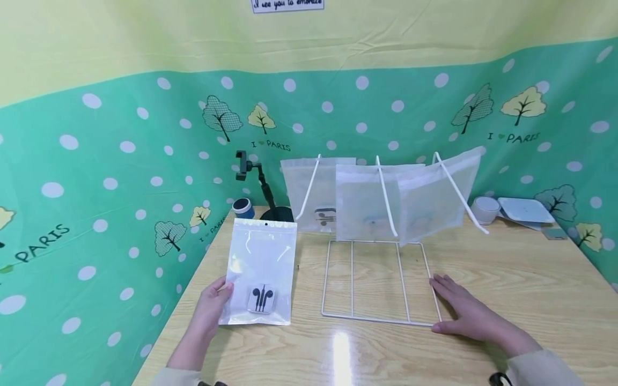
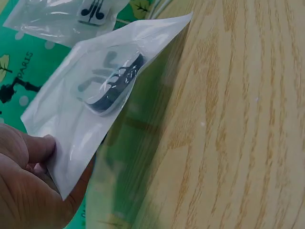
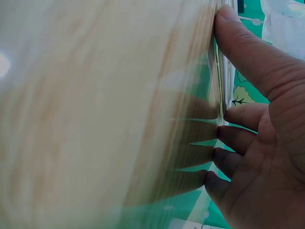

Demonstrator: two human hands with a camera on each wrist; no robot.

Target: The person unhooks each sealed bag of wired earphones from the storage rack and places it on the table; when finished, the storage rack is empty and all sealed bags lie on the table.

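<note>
In front of me the wooden table (image 1: 507, 279) has open room on the right side, between the white wire rack (image 1: 381, 279) and the far right corner. The rack base lies flat in the middle, and its three slanted rods carry hanging frosted bags (image 1: 386, 201), which close the way to the back. My right hand (image 1: 463, 311) presses the rack's right edge. At the left, the earphone pouch (image 1: 260, 271) covers the table beside my left hand (image 1: 212, 305). A phone holder (image 1: 260, 187) and a small jar (image 1: 243, 207) stand behind it.

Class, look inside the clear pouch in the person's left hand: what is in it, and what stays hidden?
Inside the pouch, pinched by the left hand, lies a small case printed with black earphones. The case's own contents cannot be seen.
</note>
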